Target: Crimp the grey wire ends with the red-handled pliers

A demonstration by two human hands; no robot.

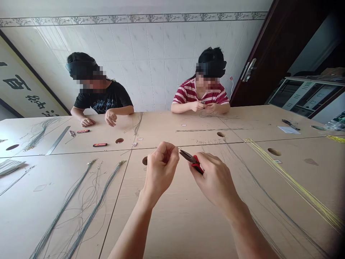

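Note:
My left hand (163, 165) is raised over the middle of the table, thumb and fingers pinched together. What it pinches is too small to name; a tiny bit shows near the fingertips. Close on its right, my right hand (214, 176) is wrapped round pliers (195, 163) with red handles and dark jaws. The jaw tips point left, almost at the left fingertips, beside a tiny light piece. Grey-green cord bundles (101, 198) lie to the left, and grey cords (261, 185) and yellow cords (285, 176) stretch along the right.
Across the table (161, 237) sit two people, one in a black shirt (107, 95), one in a striped shirt (202, 95) handling something small. A metal ruler (58, 140), red-and-black markers (100, 145), small beads (207, 141) and a dark cutter (290, 124) lie about. Round holes (119, 140) pierce the tabletop.

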